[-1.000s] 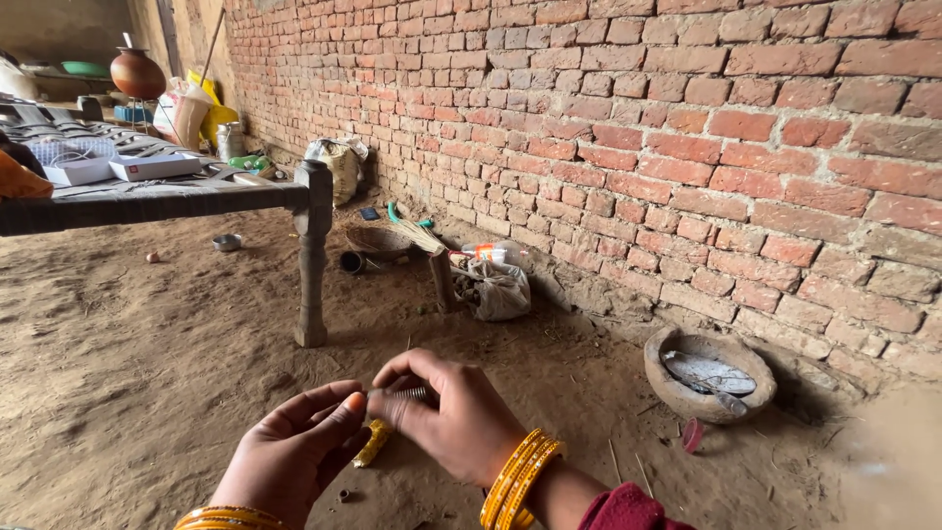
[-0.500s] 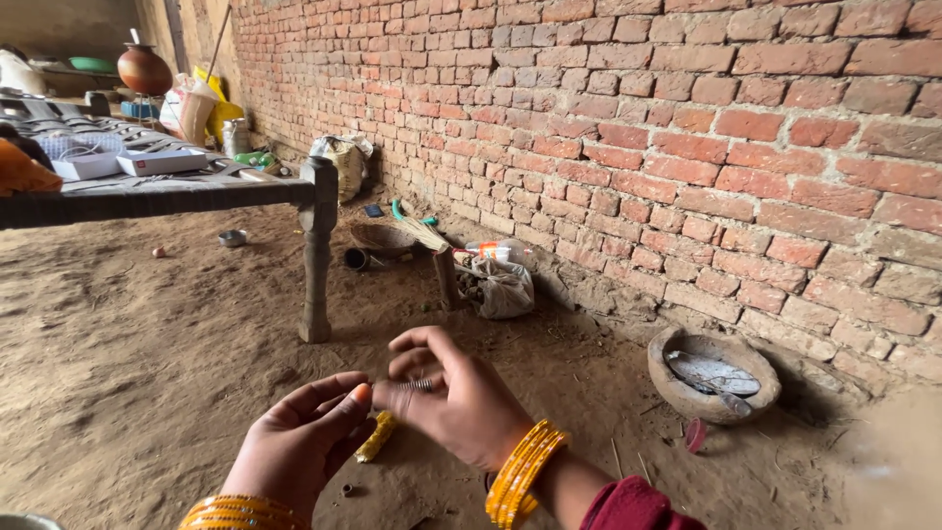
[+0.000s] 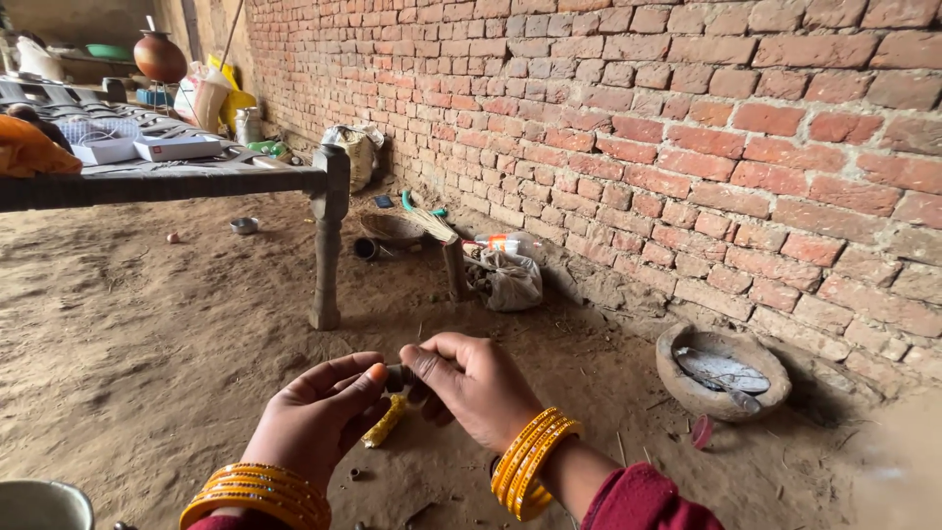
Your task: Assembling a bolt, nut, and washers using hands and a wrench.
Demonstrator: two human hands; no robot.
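Small dark object (image 3: 396,376), short, roughly cylindrical, pinched between fingertips of both hands low in the middle of the view; what it is made of cannot be told. Left hand (image 3: 319,424) closed narrowly on it with thumb and forefinger, orange nail showing. Right hand (image 3: 478,386) curled, thumb and fingers gripping the same object from the other side. Both wrists carry stacks of glossy orange-yellow bangles (image 3: 530,461); dark red sleeve (image 3: 648,503) at the right forearm.

Yellow bumpy strip (image 3: 384,423), like a corn cob piece, just below the hands; whether held or lying on the dirt floor (image 3: 147,334) cannot be told. Floor is dry, loose, brown earth.

Shallow round clay bowl (image 3: 721,371), rough and thick-rimmed, sits on the floor near the foot of the brick wall (image 3: 687,118); grey ashy flat matter inside it. Rim of a pale metal vessel (image 3: 39,503) at the bottom left corner, contents not visible.

Farther along the wall foot: crumpled grey sack (image 3: 510,280), woven basket (image 3: 390,228), small straw broom (image 3: 432,222). Wooden cot (image 3: 196,177) with turned leg (image 3: 327,240) at left; white flat boxes (image 3: 177,147) and orange cloth (image 3: 29,152) on its top. Small metal bowl (image 3: 243,225) on floor under it. Round reddish clay pot (image 3: 160,57) at the far end.
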